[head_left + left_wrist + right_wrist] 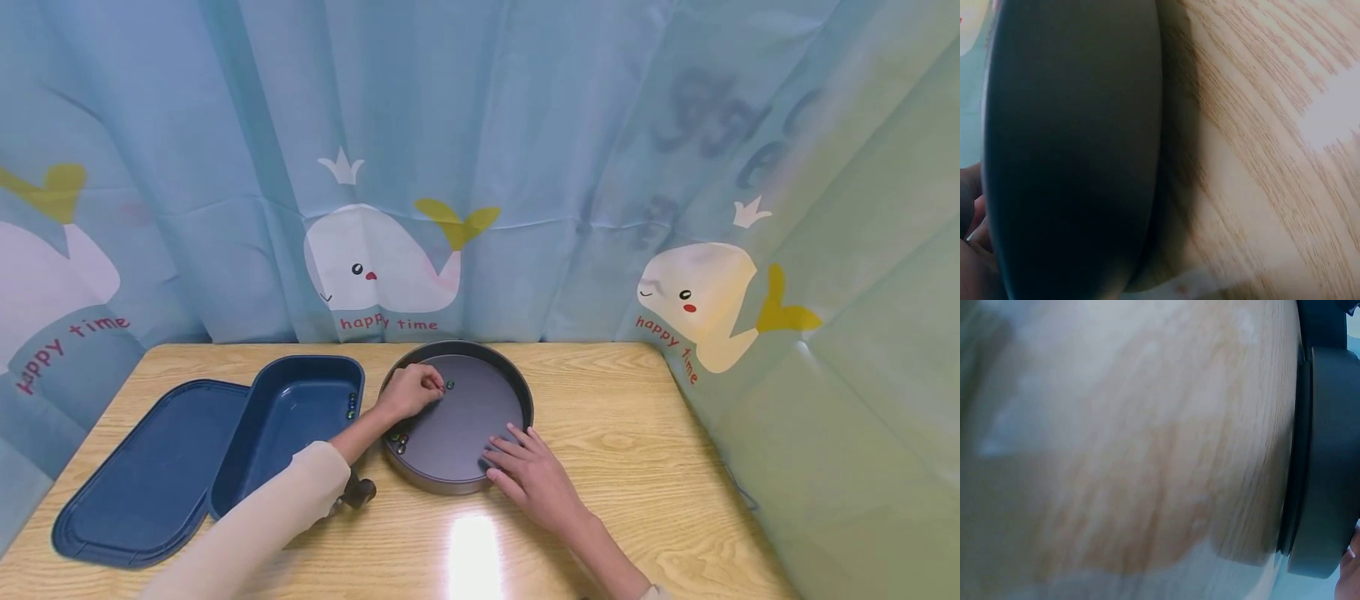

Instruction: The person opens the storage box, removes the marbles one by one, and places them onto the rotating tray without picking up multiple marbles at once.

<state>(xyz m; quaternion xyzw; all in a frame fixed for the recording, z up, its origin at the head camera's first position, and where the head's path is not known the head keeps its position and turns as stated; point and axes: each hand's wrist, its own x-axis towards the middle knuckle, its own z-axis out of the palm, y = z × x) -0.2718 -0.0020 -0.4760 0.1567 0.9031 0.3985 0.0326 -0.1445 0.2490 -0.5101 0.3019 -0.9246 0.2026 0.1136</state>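
Note:
A round dark grey cake pan stands on the table. Inside it, the left hand has curled fingers with thumb and fingertips together, seemingly pinching a small marble that they mostly hide. Just beyond those fingertips lies a green marble. A few more marbles sit against the pan's left wall, under the left wrist. With fingers spread and fairly straight, the right hand rests over the pan's near right rim. The pan's outer wall fills much of the left wrist view; some left fingers show past its rim.
Left of the pan is a deep blue box with several marbles along its right wall. Its flat blue lid lies beside it. A dark rounded object shows beneath the left forearm. Whale-print curtains surround the wooden table.

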